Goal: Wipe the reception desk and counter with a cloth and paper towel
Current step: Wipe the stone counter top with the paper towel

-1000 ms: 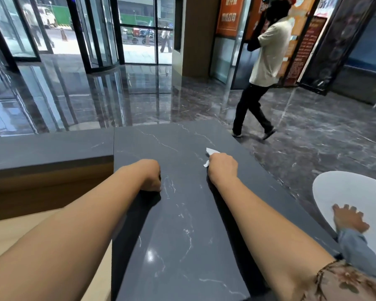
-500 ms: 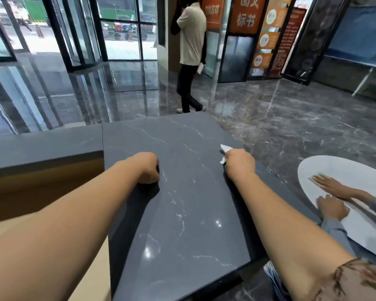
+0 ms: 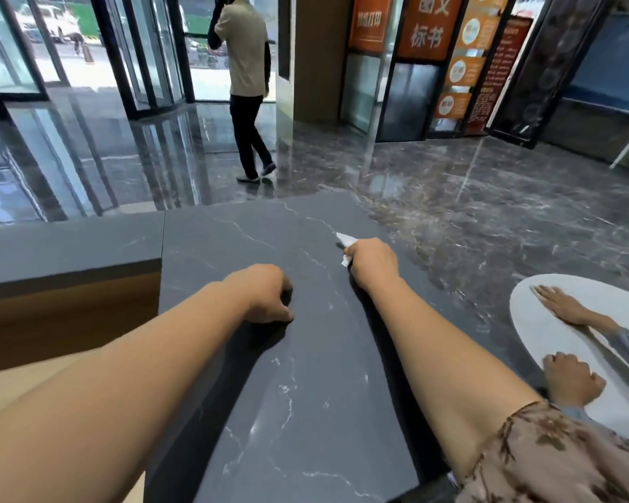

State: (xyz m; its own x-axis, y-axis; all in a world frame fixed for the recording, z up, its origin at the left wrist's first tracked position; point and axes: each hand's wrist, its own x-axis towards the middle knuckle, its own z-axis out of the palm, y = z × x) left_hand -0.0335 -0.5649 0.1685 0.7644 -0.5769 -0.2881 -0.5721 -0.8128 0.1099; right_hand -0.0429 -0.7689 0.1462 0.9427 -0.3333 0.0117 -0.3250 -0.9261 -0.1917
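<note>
Counter (image 3: 305, 393): right hand (image 3: 373, 265) grips paper towel (image 3: 343, 239), left hand (image 3: 266, 295) rests; white table (image 3: 538, 337) beside.

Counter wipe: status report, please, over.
Right hand grips paper towel on counter. Left hand fisted on counter, holding nothing visible. No obstacle seen ahead.

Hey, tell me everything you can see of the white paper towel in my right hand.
The paper towel is white, thin and crumpled. Most of it is hidden inside the right hand, whose curled fingers grip it. Only a pointed corner sticks out beyond the knuckles, and a small scrap shows beside the fingers. It sits down against the dark grey, white-veined counter, toward the top's far right part. Whether it is damp or dirty cannot be told.
</note>
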